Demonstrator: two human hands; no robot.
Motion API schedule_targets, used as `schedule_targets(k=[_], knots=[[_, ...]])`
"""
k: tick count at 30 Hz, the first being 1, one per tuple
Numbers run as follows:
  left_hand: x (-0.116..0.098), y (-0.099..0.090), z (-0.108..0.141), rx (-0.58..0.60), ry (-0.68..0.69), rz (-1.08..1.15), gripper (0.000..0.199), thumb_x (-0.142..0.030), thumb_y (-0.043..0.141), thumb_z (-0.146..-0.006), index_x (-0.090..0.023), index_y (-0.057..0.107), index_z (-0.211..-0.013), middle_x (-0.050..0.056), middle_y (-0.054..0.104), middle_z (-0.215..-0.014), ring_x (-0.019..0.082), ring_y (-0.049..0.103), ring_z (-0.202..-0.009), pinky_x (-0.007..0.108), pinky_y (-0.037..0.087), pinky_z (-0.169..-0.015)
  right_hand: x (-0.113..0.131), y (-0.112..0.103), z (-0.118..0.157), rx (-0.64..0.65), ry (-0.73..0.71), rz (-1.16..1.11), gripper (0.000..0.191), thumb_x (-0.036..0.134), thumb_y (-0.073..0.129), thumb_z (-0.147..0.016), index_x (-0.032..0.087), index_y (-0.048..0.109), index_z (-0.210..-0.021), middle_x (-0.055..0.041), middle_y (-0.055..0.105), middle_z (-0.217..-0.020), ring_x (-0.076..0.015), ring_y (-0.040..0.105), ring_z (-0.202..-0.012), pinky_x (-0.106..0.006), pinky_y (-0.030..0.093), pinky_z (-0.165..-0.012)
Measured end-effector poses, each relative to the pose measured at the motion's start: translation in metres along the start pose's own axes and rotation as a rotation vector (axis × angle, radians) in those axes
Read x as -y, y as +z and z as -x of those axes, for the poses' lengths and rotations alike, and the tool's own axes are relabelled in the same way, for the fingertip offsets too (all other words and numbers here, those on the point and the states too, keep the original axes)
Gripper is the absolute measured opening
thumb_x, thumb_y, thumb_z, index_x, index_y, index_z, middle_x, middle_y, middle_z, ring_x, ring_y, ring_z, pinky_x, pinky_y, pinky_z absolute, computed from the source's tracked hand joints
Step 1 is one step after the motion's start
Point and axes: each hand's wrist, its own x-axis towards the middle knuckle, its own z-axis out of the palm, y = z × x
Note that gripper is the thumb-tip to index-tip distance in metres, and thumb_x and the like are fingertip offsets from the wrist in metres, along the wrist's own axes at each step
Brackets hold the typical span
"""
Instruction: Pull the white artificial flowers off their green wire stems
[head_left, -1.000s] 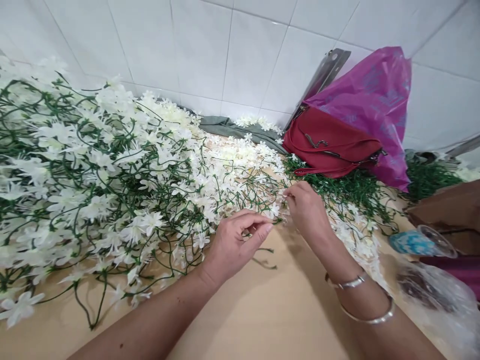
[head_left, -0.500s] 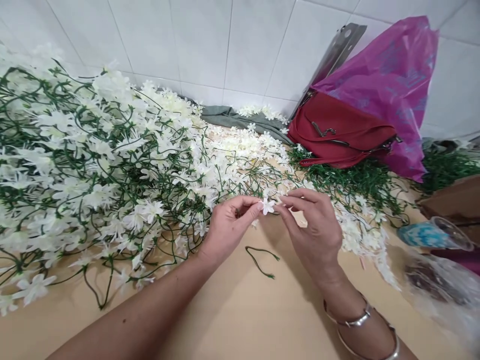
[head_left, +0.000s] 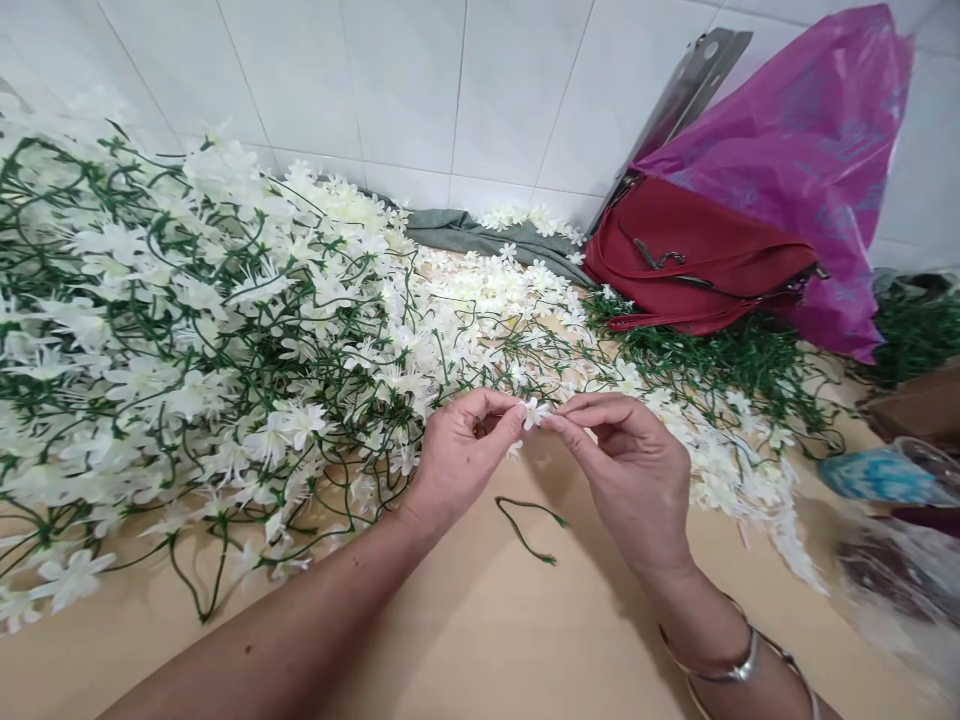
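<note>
A small white artificial flower is pinched between my two hands, above the tabletop. My left hand grips its left side with thumb and forefinger. From the right, my right hand has thumb and forefinger closed on the flower's other edge. Just below them a bent green plastic stem lies on the table. To the left rises a big heap of white artificial flowers on green stems. Loose white blossoms are spread behind my hands.
A red handbag and a purple plastic bag sit at the back right on green artificial foliage. At the right edge are a blue-and-white cup and a clear plastic bag. A white tiled wall stands behind.
My right thumb and forefinger have come closer together onto the flower, which has tilted slightly. The view has shifted a little, so the bags appear farther right.
</note>
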Motion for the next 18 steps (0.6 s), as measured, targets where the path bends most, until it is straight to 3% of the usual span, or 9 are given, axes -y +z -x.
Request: schedule_targets(k=[7,14,18], knots=[[0.0013,0.0003,0.0006,0.025,-0.012,0.025,0.019,-0.034,0.07,-0.093,-0.017,0.074,-0.085,0.002,0.075,-0.08,0.013,0.067,-0.073,0.025,0.056,-0.073,-0.0106,-0.0018,0.0059,0.035,-0.158,0.23,0.019,0.009,0.079,-0.087,0.024,0.067,-0.083,0.0006,0.075,-0.086,-0.0188,0.072,-0.083,-0.039,0.056,-0.083],[-0.0029,0.0009,-0.0008,0.1,-0.024,0.166,0.017,-0.031,0.073,-0.09,-0.016,0.074,-0.083,0.004,0.079,-0.08,0.015,0.073,-0.076,0.026,0.058,-0.077,-0.0042,-0.0022,0.0035,0.089,-0.582,0.508,0.029,0.0,0.078,-0.086,0.023,0.06,-0.086,0.0031,0.077,-0.078,-0.0164,0.076,-0.074,-0.034,0.051,-0.077],[-0.0008,0.0002,-0.001,0.073,0.004,0.13,0.016,-0.032,0.073,-0.09,-0.017,0.076,-0.086,0.003,0.079,-0.084,0.014,0.071,-0.078,0.024,0.056,-0.077,-0.0027,-0.0008,0.0046,0.042,-0.493,0.47,0.029,0.002,0.079,-0.086,0.024,0.059,-0.086,0.0024,0.076,-0.079,-0.0165,0.075,-0.075,-0.034,0.053,-0.076]])
